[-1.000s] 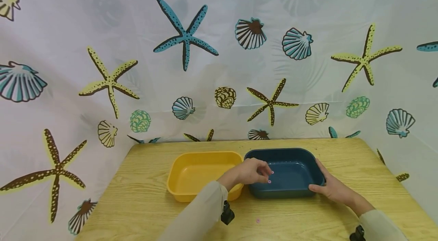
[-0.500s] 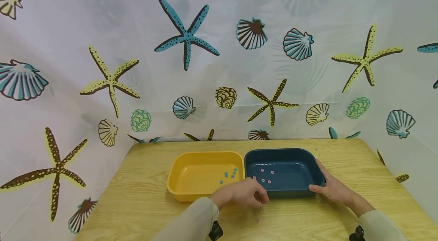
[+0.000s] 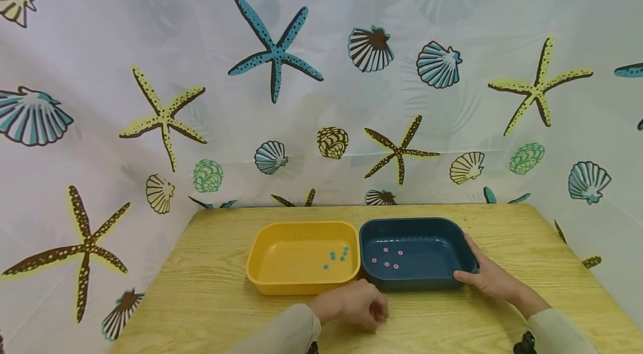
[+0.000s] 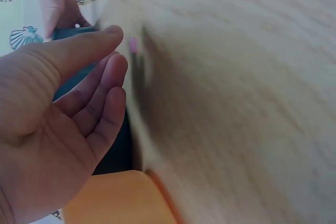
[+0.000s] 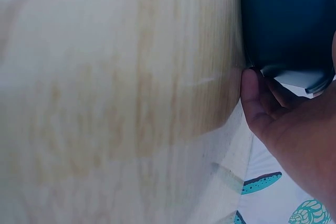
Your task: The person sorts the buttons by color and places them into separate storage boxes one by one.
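Observation:
My left hand [image 3: 359, 304] reaches low over the table in front of the two bins, fingers bent and thumb apart from them. Just beyond its fingertips in the left wrist view lies a small pink piece [image 4: 133, 44] on the wood; the hand hides it from the head view. My right hand [image 3: 489, 276] grips the right front corner of a dark blue plastic bin [image 3: 419, 285], thumb on the front wall and fingers along the side. Inside that bin are several small pink rings [image 3: 396, 266]. A yellow bin [image 3: 296, 290] beside it holds several small blue rings [image 3: 326, 267].
The two bins stand side by side on a light wooden table [image 3: 201, 276]. A white curtain [image 3: 311, 86] printed with shells and starfish hangs behind and at both sides of the table.
My left hand has moved from over the blue bin down and toward me to the table in front, uncovering the rings in both bins. My right hand stays at the blue bin's corner.

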Available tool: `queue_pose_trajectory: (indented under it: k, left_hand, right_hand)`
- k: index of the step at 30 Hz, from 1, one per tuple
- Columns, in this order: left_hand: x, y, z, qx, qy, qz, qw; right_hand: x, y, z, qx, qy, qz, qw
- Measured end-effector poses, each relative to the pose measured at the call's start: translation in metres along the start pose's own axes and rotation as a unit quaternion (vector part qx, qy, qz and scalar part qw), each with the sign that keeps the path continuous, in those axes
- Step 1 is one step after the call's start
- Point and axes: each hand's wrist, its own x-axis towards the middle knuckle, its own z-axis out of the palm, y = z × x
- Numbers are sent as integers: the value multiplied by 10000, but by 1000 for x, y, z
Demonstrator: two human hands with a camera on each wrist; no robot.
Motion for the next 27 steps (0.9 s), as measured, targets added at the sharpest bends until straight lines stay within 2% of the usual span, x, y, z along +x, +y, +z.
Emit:
queue_pose_trajectory:
  k: [10, 17, 27]
  left_hand:
    - [6, -8, 12, 501, 168, 5, 9986]
    - [8, -9, 13, 421, 81, 1, 9991]
    - [8, -11, 15, 403, 233, 12, 9989]
  right_hand:
    - [1, 3, 1, -126, 86, 11, 9999]
    - [1, 4, 0, -138, 97, -23, 9999]
    - [2, 5, 0, -119, 80, -33, 9999]
